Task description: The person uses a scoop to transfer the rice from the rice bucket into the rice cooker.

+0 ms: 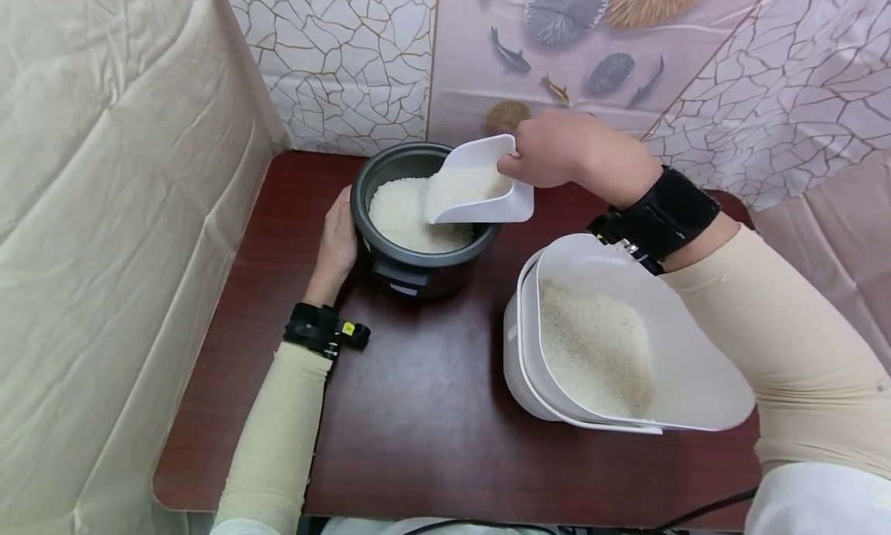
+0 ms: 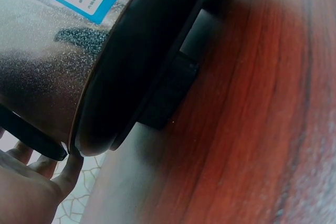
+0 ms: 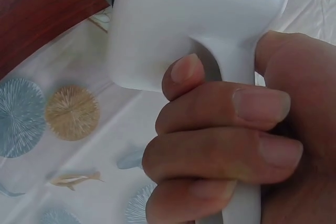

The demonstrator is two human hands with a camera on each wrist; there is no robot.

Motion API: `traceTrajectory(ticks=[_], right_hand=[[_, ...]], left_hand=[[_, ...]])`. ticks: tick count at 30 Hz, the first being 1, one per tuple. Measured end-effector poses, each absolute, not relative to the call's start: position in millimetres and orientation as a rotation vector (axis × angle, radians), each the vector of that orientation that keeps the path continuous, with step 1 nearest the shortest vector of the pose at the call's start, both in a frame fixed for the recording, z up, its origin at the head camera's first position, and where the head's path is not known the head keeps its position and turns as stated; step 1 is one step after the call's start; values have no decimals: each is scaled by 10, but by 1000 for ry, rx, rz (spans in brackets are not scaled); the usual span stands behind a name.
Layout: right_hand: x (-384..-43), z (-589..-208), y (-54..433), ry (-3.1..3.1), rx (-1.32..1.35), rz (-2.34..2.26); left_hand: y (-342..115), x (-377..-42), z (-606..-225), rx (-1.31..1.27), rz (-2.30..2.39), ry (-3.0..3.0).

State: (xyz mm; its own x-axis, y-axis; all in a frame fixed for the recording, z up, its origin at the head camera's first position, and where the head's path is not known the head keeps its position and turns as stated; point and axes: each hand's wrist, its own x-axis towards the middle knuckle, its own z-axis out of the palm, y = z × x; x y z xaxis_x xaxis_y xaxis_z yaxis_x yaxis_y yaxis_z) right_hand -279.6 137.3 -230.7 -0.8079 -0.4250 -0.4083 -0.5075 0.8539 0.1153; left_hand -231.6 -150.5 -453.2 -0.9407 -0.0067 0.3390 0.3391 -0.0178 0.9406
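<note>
A rice cooker [image 1: 418, 260] stands near the back of the table with its top uncovered and white rice [image 1: 407, 214] inside. My left hand [image 1: 339, 233] rests against its left side, the extended fingers [image 2: 68, 174] touching the body near the dark base. Over the cooker's right rim, a white plastic scoop [image 1: 480, 212] tilts down to the left, rice sliding from its lip. The fingers of my right hand [image 1: 553, 148] curl round the scoop's handle [image 3: 239, 66]. To the front right, a white rice bin [image 1: 520, 357] holds more rice [image 1: 592, 349].
The dark red wooden table [image 1: 411, 411] carries all of this. Patterned cloth [image 1: 348, 71] hangs behind, and beige cloth [image 1: 118, 249] closes the left side. My right forearm [image 1: 786, 326] passes over the bin's right part. A black cable [image 1: 710, 510] lies at the front edge.
</note>
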Motion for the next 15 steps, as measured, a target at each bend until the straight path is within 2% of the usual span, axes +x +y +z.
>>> traceTrajectory(ticks=[15], right_hand=[[-2662, -2216, 1353, 2645, -572, 387]], left_hand=[[-1515, -2319, -4538, -348, -2048, -2026]])
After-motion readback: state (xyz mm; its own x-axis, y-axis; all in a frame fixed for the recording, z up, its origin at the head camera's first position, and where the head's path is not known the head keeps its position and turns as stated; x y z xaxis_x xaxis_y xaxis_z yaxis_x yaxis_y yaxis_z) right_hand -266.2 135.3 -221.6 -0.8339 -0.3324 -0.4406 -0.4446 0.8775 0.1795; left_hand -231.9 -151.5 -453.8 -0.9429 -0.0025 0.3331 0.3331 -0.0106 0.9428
